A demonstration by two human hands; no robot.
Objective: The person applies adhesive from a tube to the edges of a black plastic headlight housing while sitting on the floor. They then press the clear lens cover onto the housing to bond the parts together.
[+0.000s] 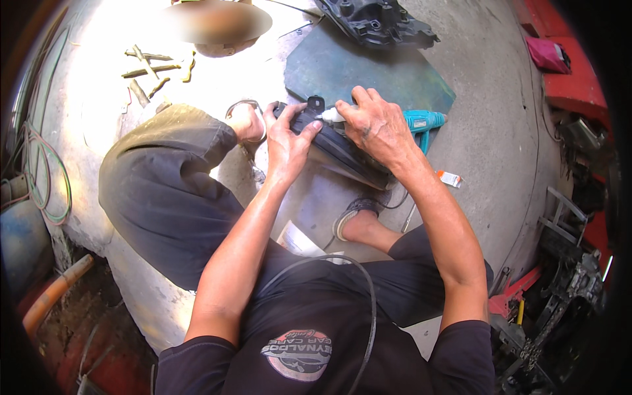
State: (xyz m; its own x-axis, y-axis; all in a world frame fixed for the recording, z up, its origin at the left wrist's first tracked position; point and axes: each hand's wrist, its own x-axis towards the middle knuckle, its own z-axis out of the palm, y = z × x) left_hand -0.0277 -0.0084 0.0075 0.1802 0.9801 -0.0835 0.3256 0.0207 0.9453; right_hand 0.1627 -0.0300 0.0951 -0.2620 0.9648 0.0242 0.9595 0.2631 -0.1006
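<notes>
My left hand (288,143) grips the upper left end of a long black plastic car part (347,151), its thumb and fingers around the edge. A small tab with a square hole (316,103) sticks up at that end. In my right hand (380,126) is a small white nozzle bottle (331,115), its tip at the part beside my left thumb. Most of the bottle is hidden by my fingers. Just right of that hand, a teal heat gun (424,121) lies on the floor.
A dark green board (368,76) lies ahead, a black plastic housing (378,23) at its far edge. Several worn sticks (151,69) are scattered at the far left. A small orange-and-white box (449,178) sits right of my forearm. Metal parts (546,322) crowd the right side.
</notes>
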